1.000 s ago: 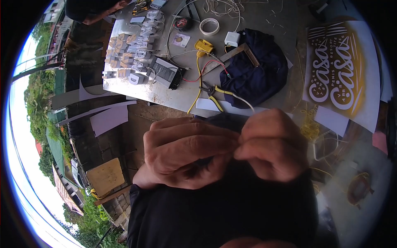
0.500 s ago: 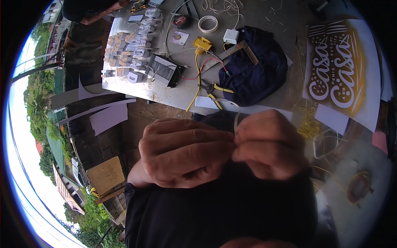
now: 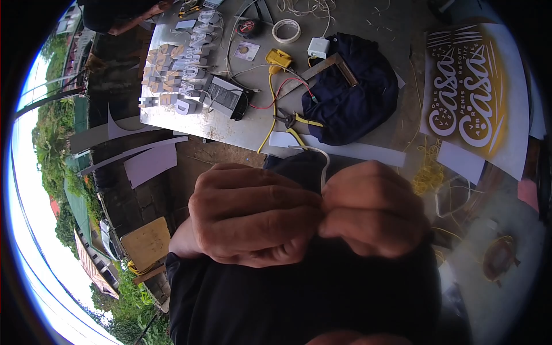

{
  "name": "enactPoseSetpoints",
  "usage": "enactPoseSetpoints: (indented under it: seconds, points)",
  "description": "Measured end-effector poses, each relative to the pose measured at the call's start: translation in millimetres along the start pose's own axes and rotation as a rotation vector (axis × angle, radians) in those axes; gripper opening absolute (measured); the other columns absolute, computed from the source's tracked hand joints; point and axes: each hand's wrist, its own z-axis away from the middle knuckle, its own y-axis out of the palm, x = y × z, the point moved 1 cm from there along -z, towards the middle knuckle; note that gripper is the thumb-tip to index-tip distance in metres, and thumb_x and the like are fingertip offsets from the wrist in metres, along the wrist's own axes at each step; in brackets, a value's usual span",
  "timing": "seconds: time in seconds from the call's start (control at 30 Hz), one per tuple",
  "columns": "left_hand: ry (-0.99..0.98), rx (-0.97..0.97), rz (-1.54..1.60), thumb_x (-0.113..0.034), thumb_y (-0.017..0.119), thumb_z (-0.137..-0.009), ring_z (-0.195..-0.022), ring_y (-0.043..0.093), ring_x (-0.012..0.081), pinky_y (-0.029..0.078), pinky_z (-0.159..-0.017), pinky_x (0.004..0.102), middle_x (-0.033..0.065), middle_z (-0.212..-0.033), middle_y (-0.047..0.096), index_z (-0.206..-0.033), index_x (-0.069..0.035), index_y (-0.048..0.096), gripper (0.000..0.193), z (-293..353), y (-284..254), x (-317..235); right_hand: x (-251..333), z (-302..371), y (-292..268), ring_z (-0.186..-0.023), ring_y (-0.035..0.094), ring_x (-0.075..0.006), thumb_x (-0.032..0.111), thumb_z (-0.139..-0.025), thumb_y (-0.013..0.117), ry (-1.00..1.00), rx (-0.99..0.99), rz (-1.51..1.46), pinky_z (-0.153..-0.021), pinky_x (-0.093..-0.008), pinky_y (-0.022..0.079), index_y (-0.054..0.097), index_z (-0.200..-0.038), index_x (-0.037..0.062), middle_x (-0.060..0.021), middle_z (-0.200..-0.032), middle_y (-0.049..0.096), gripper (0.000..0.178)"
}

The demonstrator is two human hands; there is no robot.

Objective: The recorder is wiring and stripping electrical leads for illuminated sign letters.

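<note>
Centre of the frame: two bare hands, one left hand (image 3: 253,215) and one right hand (image 3: 371,210), and one white cable (image 3: 326,165) at their fingers. Top middle: one pair of pliers (image 3: 295,121), one roll of tape (image 3: 286,41), one tape measure (image 3: 248,27), one white adapter (image 3: 318,48), one blue cloth (image 3: 371,103). Upper left: one power box (image 3: 223,96), one co-worker's arm (image 3: 138,20), and over a dozen block letters (image 3: 187,75), too crowded for exact counting.

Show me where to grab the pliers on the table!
Grip the pliers around both yellow handles, probably coming from the person's near right side: the handles spread open that way, while the dark nose points left.
</note>
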Motion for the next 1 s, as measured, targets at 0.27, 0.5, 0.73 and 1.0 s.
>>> enactPoseSetpoints:
  seconds: [0.27, 0.5, 0.73, 1.0]
  points:
    - [-0.008, -0.017, 0.039, -0.002, 0.07, -0.077, -0.062, 0.071, 0.0192, 0.056, -0.053, 0.0259, 0.0092, -0.073, 0.07, -0.083, -0.002, 0.072, 0.006, 2, -3, 1, 1, -9, 0, -0.069, 0.066, -0.0255, 0.005, -0.066, 0.078, -0.034, 0.025, 0.011, -0.056, -0.0313, 0.055, 0.069, -0.079, 0.0004, -0.0142, -0.084, 0.066, 0.017]
    - [-0.06, 0.008, 0.064, -0.004, 0.07, -0.081, -0.063, 0.071, 0.021, 0.057, -0.054, 0.0276, 0.0093, -0.073, 0.07, -0.083, -0.003, 0.071, 0.003, 3, -3, -4, 2, -9, 2, -0.069, 0.065, -0.0256, 0.009, -0.066, 0.078, -0.104, 0.037, 0.031, -0.056, -0.0318, 0.055, 0.069, -0.082, -0.0008, -0.0155, -0.085, 0.065, 0.022]
    - [-0.139, -0.047, 0.194, -0.004, 0.072, -0.08, -0.067, 0.072, 0.0227, 0.058, -0.059, 0.0305, 0.0099, -0.075, 0.071, -0.084, -0.002, 0.07, 0.004, 8, -1, 4, 3, -14, -3, -0.078, 0.066, -0.0229, 0.006, -0.076, 0.074, -0.11, 0.142, 0.136, -0.064, -0.0298, 0.058, 0.063, -0.092, -0.0017, -0.0127, -0.096, 0.062, 0.021]
    - [-0.183, -0.092, 0.079, 0.0, 0.072, -0.074, -0.067, 0.07, 0.0236, 0.055, -0.06, 0.0317, 0.0078, -0.076, 0.069, -0.086, -0.002, 0.067, 0.013, 4, -6, 7, -1, -14, -3, -0.078, 0.066, -0.0236, 0.0, -0.079, 0.072, -0.07, 0.137, 0.22, -0.065, -0.0324, 0.058, 0.065, -0.097, -0.002, -0.0129, -0.096, 0.064, 0.02]
